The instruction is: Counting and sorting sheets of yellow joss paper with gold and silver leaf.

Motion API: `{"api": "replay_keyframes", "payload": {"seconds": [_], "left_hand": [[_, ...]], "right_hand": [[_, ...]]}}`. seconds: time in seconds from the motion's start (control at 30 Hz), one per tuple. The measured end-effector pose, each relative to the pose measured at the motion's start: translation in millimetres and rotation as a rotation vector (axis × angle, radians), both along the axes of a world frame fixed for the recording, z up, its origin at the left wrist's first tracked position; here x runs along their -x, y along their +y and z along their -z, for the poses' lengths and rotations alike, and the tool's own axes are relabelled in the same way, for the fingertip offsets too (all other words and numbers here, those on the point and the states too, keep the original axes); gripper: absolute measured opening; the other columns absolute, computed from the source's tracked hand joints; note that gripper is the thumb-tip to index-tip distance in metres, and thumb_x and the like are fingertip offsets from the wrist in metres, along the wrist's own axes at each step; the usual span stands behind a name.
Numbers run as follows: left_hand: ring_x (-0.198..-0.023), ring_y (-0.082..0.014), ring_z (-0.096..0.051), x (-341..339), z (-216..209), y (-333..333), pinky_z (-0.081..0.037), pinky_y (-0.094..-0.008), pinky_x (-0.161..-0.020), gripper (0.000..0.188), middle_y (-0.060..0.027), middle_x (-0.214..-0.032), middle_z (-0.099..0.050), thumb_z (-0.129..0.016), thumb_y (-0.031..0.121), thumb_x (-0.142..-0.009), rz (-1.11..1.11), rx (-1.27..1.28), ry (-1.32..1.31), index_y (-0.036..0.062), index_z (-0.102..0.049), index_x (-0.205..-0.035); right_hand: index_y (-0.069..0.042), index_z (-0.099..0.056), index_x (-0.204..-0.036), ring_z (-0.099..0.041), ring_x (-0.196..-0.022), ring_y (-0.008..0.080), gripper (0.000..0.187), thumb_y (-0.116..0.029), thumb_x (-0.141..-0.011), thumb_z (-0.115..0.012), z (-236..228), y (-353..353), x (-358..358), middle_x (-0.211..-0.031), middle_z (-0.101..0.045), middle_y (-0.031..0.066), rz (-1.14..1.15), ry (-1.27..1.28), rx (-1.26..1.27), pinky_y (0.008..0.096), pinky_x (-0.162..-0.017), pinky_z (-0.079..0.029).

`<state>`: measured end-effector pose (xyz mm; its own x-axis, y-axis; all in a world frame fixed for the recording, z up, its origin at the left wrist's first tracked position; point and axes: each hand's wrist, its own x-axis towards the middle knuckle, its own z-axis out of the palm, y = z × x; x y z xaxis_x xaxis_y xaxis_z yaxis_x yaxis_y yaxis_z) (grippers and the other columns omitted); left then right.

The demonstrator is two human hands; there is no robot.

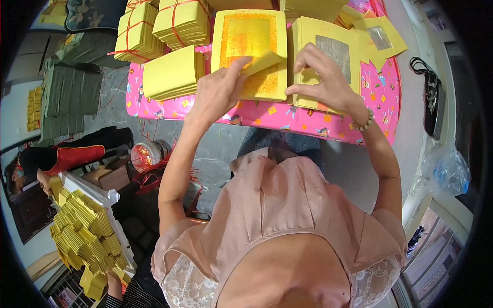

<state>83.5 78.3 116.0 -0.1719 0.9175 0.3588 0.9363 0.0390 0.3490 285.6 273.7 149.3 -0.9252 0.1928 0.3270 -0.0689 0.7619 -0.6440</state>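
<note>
In front of me on the pink table lies a stack of yellow paper sheets with an orange printed border and a shiny gold middle. My left hand pinches the turned-up part of a yellow paper sheet, which curls over the gold middle. Beside the stack's right edge is my right hand, a beaded bracelet at its wrist, thumb and index finger apart. It is over a second yellow stack whose top sheet bears a silver patch. Its other fingers are curled, and nothing shows in them.
Red-tied yellow bundles and a folded yellow stack sit on the left of the pink table cover. A loose silver-patched sheet lies at right. Lower left, other people's hands are at a crate of folded yellow papers.
</note>
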Motion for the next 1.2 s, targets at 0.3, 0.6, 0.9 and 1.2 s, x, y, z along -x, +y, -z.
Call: {"api": "replay_keyframes", "payload": {"seconds": [0.3,0.6,0.9,1.2], "left_hand": [[-0.073,-0.0326,-0.068,7,-4,2,-0.055,-0.0407,-0.060,0.058,-0.0094,-0.106,-0.070,-0.061,0.003,-0.088,0.040,-0.158,-0.118,0.0213,-0.052,-0.142],[-0.064,-0.0308,-0.060,6,-9,-3,-0.050,-0.0423,-0.058,0.049,-0.0102,-0.078,-0.055,-0.060,0.000,-0.081,0.059,0.061,-0.133,0.0220,-0.069,-0.123],[-0.062,-0.0298,-0.060,5,-13,-2,-0.048,-0.0378,-0.057,0.045,-0.0121,-0.073,-0.058,-0.056,-0.005,-0.085,0.058,0.065,-0.128,0.0183,-0.071,-0.120],[-0.062,-0.0292,-0.059,8,-12,-2,-0.047,-0.0377,-0.058,0.044,-0.0119,-0.073,-0.058,-0.056,-0.005,-0.085,0.073,0.059,-0.168,0.0171,-0.071,-0.120]], "right_hand": [[-0.007,-0.057,-0.086,-0.058,-0.094,0.0243,0.033,-0.025,-0.068,-0.079,11,16,12,-0.092,-0.056,0.0048,-0.223,0.022,-0.483,0.0379,-0.078,-0.050],[-0.009,-0.056,-0.080,-0.058,-0.091,0.0222,0.032,-0.027,-0.066,-0.078,15,21,31,-0.089,-0.056,0.0026,-0.328,0.047,-0.600,0.0358,-0.076,-0.050],[-0.011,-0.056,-0.078,-0.057,-0.088,0.0198,0.028,-0.025,-0.067,-0.077,19,25,32,-0.086,-0.055,0.0005,-0.345,0.044,-0.634,0.0333,-0.072,-0.049],[-0.013,-0.060,-0.074,-0.057,-0.085,0.0173,0.020,-0.024,-0.069,-0.077,17,30,38,-0.082,-0.055,-0.0016,-0.395,0.041,-0.668,0.0323,-0.071,-0.050]]}}
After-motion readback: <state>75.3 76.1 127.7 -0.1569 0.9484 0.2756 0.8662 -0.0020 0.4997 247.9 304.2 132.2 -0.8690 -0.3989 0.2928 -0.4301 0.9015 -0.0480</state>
